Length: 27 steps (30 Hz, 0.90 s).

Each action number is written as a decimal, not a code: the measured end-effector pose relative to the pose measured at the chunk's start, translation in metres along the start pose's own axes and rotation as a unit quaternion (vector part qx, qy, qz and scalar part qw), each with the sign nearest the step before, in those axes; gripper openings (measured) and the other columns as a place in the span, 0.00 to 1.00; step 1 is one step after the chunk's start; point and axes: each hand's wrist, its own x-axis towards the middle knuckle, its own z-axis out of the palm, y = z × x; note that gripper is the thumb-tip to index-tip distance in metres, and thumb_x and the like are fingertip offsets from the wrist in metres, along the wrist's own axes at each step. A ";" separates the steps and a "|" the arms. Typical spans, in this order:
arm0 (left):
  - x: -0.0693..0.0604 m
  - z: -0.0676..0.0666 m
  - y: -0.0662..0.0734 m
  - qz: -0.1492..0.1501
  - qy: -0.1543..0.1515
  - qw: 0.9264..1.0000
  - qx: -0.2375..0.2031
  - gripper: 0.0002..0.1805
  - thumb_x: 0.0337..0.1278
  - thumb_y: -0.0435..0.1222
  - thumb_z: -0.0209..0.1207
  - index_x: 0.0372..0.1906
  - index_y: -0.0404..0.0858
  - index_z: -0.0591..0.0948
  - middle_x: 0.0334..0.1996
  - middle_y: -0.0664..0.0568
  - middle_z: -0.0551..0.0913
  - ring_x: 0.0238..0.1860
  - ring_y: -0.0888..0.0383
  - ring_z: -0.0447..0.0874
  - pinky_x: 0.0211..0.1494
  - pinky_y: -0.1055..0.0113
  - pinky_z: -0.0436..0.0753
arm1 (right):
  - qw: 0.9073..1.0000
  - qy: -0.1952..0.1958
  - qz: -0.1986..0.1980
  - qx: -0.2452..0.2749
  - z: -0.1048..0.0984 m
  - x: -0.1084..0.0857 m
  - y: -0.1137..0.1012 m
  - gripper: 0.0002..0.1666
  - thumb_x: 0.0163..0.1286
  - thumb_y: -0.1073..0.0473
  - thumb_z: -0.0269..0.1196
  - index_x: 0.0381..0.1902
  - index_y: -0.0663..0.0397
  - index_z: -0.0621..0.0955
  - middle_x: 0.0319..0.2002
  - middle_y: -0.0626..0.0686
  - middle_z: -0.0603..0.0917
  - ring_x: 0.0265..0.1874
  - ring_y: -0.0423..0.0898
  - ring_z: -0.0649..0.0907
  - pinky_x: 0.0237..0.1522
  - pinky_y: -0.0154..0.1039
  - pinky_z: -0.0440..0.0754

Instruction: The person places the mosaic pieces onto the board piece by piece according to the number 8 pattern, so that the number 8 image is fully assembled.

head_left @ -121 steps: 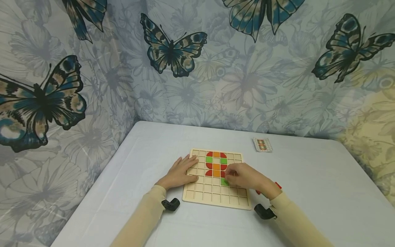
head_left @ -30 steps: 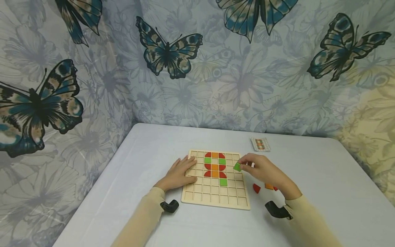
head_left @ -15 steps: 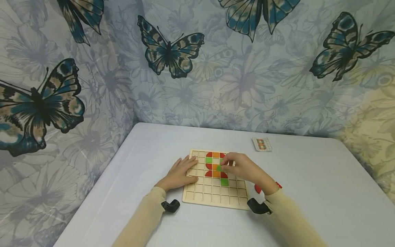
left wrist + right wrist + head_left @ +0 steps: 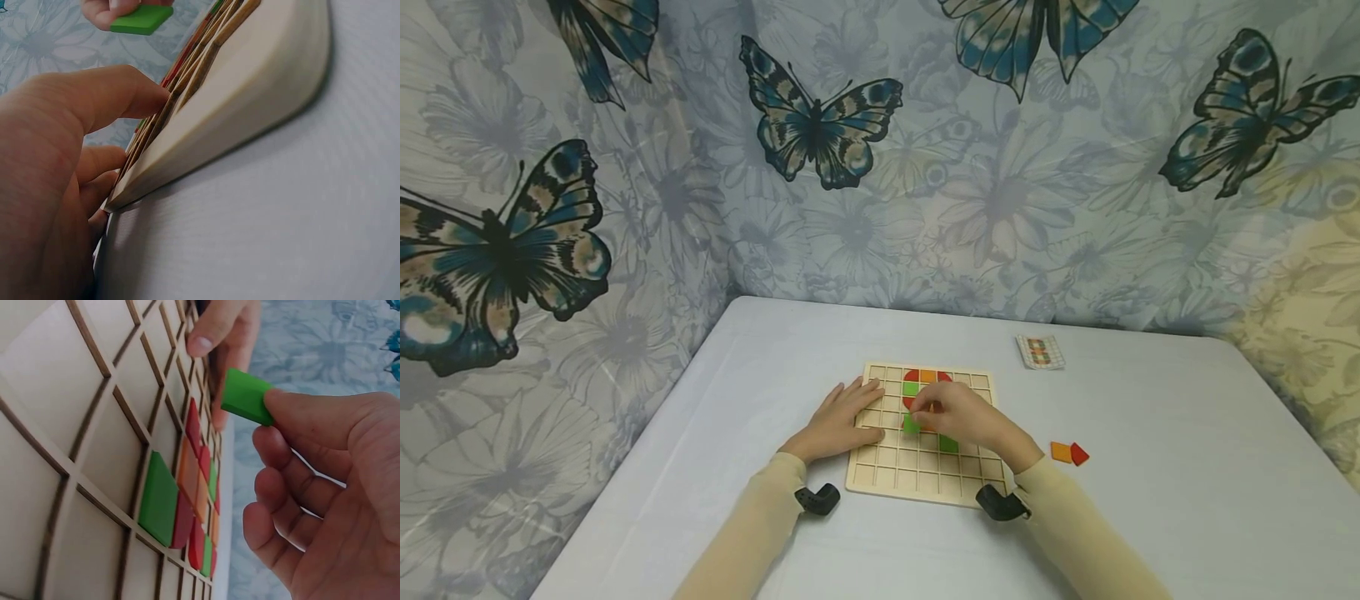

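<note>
A wooden grid board (image 4: pixel 917 479) lies on the table, with red, orange and green tiles set in its cells. My left hand (image 4: pixel 837 423) rests on its left edge, fingers spread. Between thumb and fingertips, my right hand (image 4: pixel 962 417) pinches a green square tile (image 4: pixel 245 397), held above the board and apart from the grid in the right wrist view. One green tile (image 4: pixel 160 500) sits in a cell nearer the person, below the red and orange ones. In the head view, my right hand hides part of the pattern.
A loose orange tile (image 4: pixel 1061 452) and a red tile (image 4: pixel 1079 453) lie touching on the white table (image 4: pixel 1187 467), right of the board. Farther back is a small stack of pattern cards (image 4: pixel 1041 352). Butterfly-print fabric (image 4: pixel 880 242) hangs behind the table.
My right hand left the seated green tile, brought another green tile from the board's right side, and carried it leftward over the pattern. My left hand stays in place.
</note>
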 end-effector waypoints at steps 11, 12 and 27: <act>0.000 0.000 0.000 0.002 0.003 1.000 -0.002 0.41 0.60 0.51 0.59 0.78 0.45 0.64 0.81 0.55 0.57 0.84 0.52 0.43 0.87 0.49 0.38 | 0.999 -0.032 0.023 0.018 0.014 0.003 0.006 0.05 0.73 0.59 0.64 0.37 0.46 0.87 0.32 0.43 0.84 0.29 0.40 0.77 0.30 0.32 0.77; -0.001 0.000 0.001 0.001 0.003 1.000 -0.004 0.41 0.60 0.51 0.59 0.78 0.45 0.65 0.81 0.55 0.57 0.84 0.52 0.43 0.87 0.49 0.38 | 0.999 -0.034 0.024 0.017 0.015 0.003 0.007 0.05 0.73 0.58 0.64 0.37 0.46 0.87 0.32 0.43 0.84 0.29 0.39 0.77 0.30 0.32 0.77; -0.001 0.000 0.002 0.001 0.004 1.000 -0.005 0.41 0.59 0.51 0.59 0.78 0.45 0.65 0.81 0.55 0.57 0.84 0.52 0.43 0.87 0.50 0.37 | 0.999 -0.021 0.029 -0.019 0.021 0.004 0.008 0.04 0.71 0.57 0.66 0.37 0.46 0.87 0.36 0.44 0.87 0.32 0.37 0.79 0.36 0.32 0.79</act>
